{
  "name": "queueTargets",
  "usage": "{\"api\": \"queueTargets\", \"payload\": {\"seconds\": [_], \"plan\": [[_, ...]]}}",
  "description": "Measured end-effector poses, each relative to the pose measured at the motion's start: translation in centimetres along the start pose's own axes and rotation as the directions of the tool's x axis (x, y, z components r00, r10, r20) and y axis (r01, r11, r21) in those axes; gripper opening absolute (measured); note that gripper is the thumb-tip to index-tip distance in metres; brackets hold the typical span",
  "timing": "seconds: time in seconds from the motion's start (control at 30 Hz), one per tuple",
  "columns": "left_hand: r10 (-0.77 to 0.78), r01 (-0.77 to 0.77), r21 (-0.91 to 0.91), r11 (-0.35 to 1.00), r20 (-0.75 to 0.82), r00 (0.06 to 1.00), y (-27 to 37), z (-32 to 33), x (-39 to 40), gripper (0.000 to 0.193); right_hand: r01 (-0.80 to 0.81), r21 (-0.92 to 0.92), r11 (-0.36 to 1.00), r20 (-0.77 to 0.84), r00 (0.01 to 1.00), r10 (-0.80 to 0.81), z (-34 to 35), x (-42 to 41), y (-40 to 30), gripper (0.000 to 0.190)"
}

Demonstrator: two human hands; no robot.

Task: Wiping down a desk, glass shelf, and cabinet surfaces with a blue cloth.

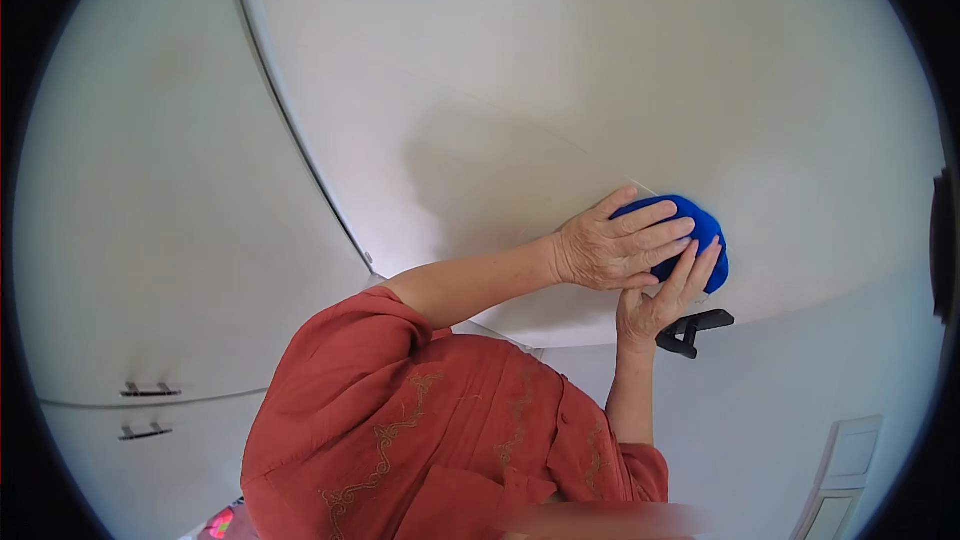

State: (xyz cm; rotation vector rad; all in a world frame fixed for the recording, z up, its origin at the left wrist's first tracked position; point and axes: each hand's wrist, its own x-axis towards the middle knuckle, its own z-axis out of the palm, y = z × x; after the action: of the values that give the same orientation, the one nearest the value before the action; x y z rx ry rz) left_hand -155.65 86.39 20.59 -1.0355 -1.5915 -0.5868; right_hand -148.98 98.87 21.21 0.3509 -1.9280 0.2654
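Note:
A bunched blue cloth (709, 229) lies against a broad, pale, smooth panel (487, 37), right of the middle of the view. My left hand (619, 244) reaches across from the left, its fingers spread over the cloth and holding it to the panel. From below, my right hand (667, 296) holds the cloth's lower edge with extended fingers, close under the left hand and partly overlapping it. The palms' contact with the cloth is hidden. A black handle (694, 330) sticks out just beside my right wrist.
Pale cabinet doors (172, 187) stand at the left, with two metal handles (150, 391) near their lower edges. A dark seam divides them from the panel. A white wall switch (855, 446) is at the lower right. A dark object (941, 247) shows at the right rim.

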Motion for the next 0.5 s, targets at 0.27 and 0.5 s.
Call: {"api": "queueTargets", "payload": {"seconds": [0.27,0.5], "plan": [[0.036,-0.043,0.130,0.991,0.057,0.998,-2.0,-1.9,-2.4,0.046,-0.041,0.135,0.990,-0.069,0.996,0.051,3.1,-1.1,-2.0,0.050],[-0.060,0.027,0.188,0.982,0.169,0.984,-4.9,-4.2,-6.9,0.042,-0.019,0.170,0.985,-0.062,0.998,0.030,7.3,-2.7,-4.6,0.043]]}}
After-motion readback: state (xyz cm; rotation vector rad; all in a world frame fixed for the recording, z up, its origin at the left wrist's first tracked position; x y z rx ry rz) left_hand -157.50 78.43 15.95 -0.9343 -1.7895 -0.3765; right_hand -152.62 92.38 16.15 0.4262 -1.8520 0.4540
